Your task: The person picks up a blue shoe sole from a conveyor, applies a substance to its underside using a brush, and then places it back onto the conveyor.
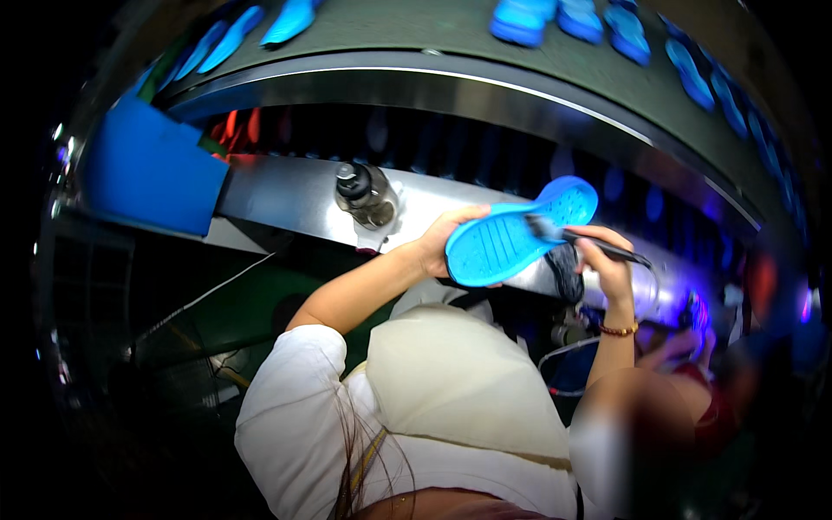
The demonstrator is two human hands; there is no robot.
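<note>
A bright blue shoe sole (494,250) is tilted in front of me, its ridged and dotted inner face turned up. My left hand (440,239) grips it by the left edge, and the fingers beneath are mostly hidden. In my right hand (608,267) is a brush (546,228) with a dark handle, its bristles at the sole's inner face near the narrow middle. Below the right part of the sole sits a dark, rounded container (565,276), partly covered. A clear bottle with a black top (370,201) stands on the metal ledge (286,192), left of the sole.
Beyond the ledge runs a green conveyor belt (407,28) with a metal edge, carrying several blue soles (628,33). A blue box-like panel (156,169) stands at the left end. Another person's arm (672,351) is close by on the right, under purple light.
</note>
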